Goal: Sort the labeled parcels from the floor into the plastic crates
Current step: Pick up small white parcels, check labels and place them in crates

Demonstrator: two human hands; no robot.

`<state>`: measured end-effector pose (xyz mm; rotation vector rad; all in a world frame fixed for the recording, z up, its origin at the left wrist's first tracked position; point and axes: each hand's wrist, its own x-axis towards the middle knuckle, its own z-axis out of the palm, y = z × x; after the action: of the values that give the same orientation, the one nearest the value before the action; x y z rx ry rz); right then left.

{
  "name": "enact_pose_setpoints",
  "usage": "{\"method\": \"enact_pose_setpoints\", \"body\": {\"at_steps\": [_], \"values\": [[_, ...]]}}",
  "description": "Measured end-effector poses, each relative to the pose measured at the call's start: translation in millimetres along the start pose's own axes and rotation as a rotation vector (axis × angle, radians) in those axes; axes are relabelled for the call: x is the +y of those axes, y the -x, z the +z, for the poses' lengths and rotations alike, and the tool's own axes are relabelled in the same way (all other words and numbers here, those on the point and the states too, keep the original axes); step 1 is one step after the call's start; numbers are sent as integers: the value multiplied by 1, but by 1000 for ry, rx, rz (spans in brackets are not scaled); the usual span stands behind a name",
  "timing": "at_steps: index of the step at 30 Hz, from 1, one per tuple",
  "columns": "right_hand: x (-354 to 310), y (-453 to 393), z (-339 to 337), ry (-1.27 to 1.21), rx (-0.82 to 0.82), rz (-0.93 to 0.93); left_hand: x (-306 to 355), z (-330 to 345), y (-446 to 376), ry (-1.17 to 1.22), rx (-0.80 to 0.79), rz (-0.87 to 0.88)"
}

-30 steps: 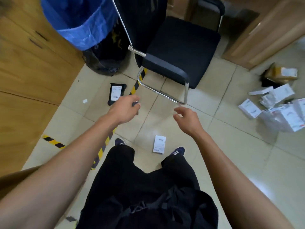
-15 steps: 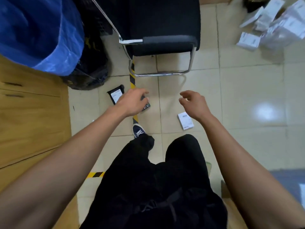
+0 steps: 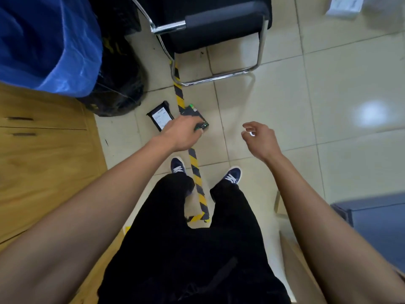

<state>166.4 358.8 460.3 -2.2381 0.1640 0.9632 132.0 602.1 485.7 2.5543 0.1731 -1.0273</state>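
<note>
Left hand (image 3: 183,133) is out front, its fingers (image 3: 200,126) curled over the near end of a small dark device (image 3: 195,117) with green marks, gripping it above the striped tape (image 3: 192,160). Right hand (image 3: 260,138) hangs just to the right of the tape, holding nothing, fingers loosely curled and a little apart, thumb and forefinger not meeting.

One labeled parcel (image 3: 160,118), a black pouch with a white label facing up, lies flat on the floor (image 3: 306,119) just left of the tape, right beside the left hand's knuckles; whether they touch I cannot tell. More white parcels (image 3: 344,6) show blurred at the top edge, far right of the tape.

The tape, yellow and black, runs over pale glossy tiles from under the chair (image 3: 219,27) down between the person's two navy shoes (image 3: 178,166). The chair, black seat on a chrome frame, stands at the tape's far end. Left of the tape sit a black bag (image 3: 118,84) and a blue liner bag (image 3: 50,40), then a wooden cabinet (image 3: 43,154). At lower right, well away from the tape, there is a grey-blue surface (image 3: 377,224); what it is I cannot tell.
</note>
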Motion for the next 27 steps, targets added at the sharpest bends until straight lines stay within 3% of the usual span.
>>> {"method": "enact_pose_setpoints", "body": {"at_steps": [14,27], "values": [[2,-49,208,-122,127,153,-167,53,-66,41,-54,71],[82,-200,344,-102,130,181,-236,194,-223,59,-58,91]]}}
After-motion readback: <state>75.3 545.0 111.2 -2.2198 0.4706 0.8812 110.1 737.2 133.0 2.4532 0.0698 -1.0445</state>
